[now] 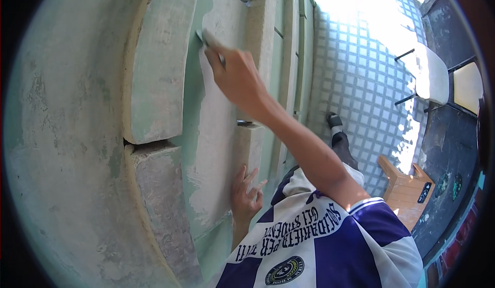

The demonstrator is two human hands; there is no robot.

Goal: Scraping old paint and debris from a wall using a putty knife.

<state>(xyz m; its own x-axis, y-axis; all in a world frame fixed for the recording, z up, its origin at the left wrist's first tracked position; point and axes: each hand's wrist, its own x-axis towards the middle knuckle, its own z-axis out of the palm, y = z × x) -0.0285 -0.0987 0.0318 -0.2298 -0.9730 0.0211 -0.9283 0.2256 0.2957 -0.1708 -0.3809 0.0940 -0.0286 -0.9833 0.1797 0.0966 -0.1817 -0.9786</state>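
My right hand [236, 69] grips a small flat tool [207, 38], probably a putty knife, blurred and partly hidden by the fingers. Its thin edge meets the green-painted wall at the border of a pale plaster-like patch [218, 106]. That patch runs lengthwise along a recessed band between raised strips and has ragged edges. Lower down, my left hand [247, 193] holds nothing; its fingers are spread against the wall beside the end of a raised strip [249, 144].
Thick raised blocks [158, 59] with a dark gap between them border the band on the left. To the right are a patterned tile floor [348, 63], a white chair [431, 73], a wooden stool [410, 191] and my foot in a dark sandal [333, 120].
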